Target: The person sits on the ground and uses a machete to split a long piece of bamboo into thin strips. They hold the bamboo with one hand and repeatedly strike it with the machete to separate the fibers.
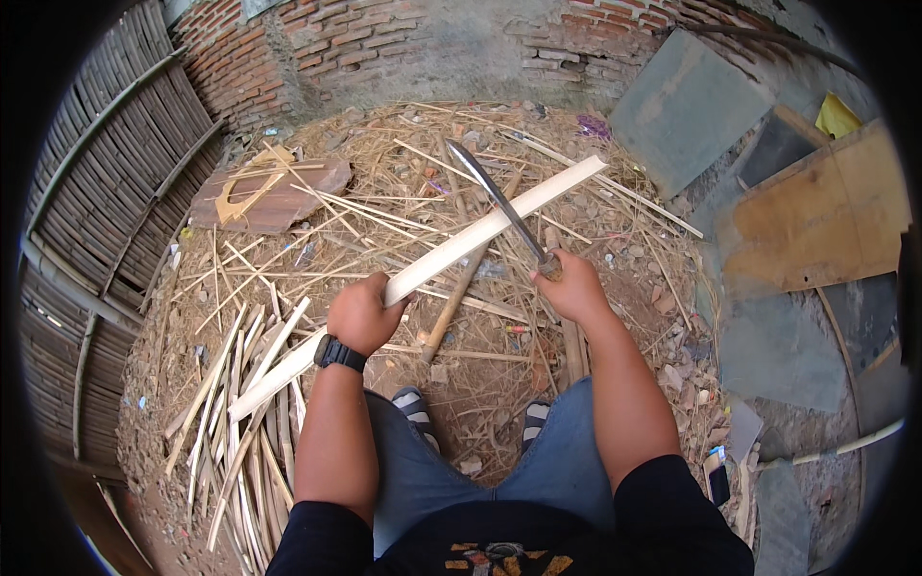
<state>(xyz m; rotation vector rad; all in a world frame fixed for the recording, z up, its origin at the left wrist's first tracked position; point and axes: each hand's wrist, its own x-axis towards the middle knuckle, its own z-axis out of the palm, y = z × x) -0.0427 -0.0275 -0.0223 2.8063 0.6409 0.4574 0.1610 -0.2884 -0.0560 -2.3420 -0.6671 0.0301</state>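
Observation:
My left hand (361, 312) is closed round a long, pale split bamboo strip (463, 246). The strip runs slantwise from beside my left forearm up to the far right. My right hand (576, 288) grips the handle of a machete (493, 191), whose dark, slightly curved blade points up and to the left. The blade crosses over the strip beyond my left hand; whether its edge touches the strip I cannot tell. Beneath the strip, a wooden stick (455, 305) lies on the ground.
A pile of split bamboo strips (240, 432) lies left of my legs. A brown board (274, 197) rests at the far left near a bamboo fence (115, 182). Grey sheets (687, 110) and a tan panel (816, 226) lean along the right. A brick wall (413, 43) closes the back.

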